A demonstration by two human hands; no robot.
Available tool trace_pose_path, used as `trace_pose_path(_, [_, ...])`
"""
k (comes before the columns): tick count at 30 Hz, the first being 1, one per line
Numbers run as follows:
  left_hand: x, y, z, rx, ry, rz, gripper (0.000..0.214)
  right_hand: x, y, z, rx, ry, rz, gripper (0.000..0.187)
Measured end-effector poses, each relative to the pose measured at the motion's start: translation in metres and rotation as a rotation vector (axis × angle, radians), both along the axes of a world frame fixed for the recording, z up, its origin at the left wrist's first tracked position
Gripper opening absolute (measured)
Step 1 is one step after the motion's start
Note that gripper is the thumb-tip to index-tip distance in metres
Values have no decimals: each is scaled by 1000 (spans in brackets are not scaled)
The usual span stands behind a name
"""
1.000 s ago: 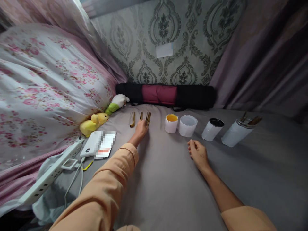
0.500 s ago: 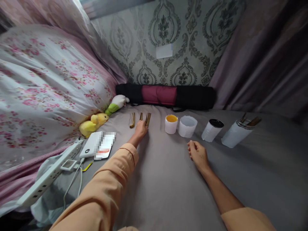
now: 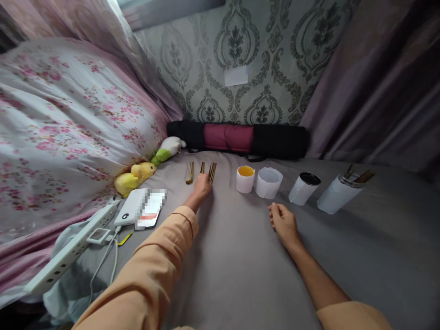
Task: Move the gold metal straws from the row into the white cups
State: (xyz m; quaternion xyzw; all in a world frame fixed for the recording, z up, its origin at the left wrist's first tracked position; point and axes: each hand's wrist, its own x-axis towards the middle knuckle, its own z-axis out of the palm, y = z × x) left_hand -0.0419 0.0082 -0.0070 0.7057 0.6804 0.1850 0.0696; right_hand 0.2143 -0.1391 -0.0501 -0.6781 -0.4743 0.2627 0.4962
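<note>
My left hand (image 3: 202, 185) reaches forward and rests on the sheet, its fingers closed over the lower ends of thin gold-coloured sticks (image 3: 213, 170), which poke out beyond it. A second small group of sticks (image 3: 202, 167) shows just behind the fingers. Farther left lies another gold-coloured group (image 3: 190, 173) with a rounded lower end. My right hand (image 3: 283, 223) is loosely curled on the sheet, with nothing visible in it. Just beyond it stands a wide white cup (image 3: 268, 184), beside a smaller white cup with a yellow inside (image 3: 244, 181).
A white can with a dark top (image 3: 302, 190) and a tall jar (image 3: 338, 195) with brown sticks stand at right. A black and maroon roll (image 3: 228, 137) lies along the wall. Plush toys (image 3: 135, 178), a white box (image 3: 132, 208) and a power strip (image 3: 74, 250) are left.
The whole view has shifted very slightly. Both hands and the objects keep the same places relative to each other.
</note>
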Motion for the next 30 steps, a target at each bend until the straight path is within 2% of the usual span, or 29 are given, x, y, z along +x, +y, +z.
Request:
trace_pose_path(11, [2,-5,6,-6,2,52,21,-1,-1,4,-16,37,0,43])
trace_pose_path(18, [1,-2,4,1,-21,78,20,0,0,2,-7,23,-3,43])
trace_pose_path(30, [1,3,10,-36,-182,137,20,1,0,-1,-2,14,-3,44])
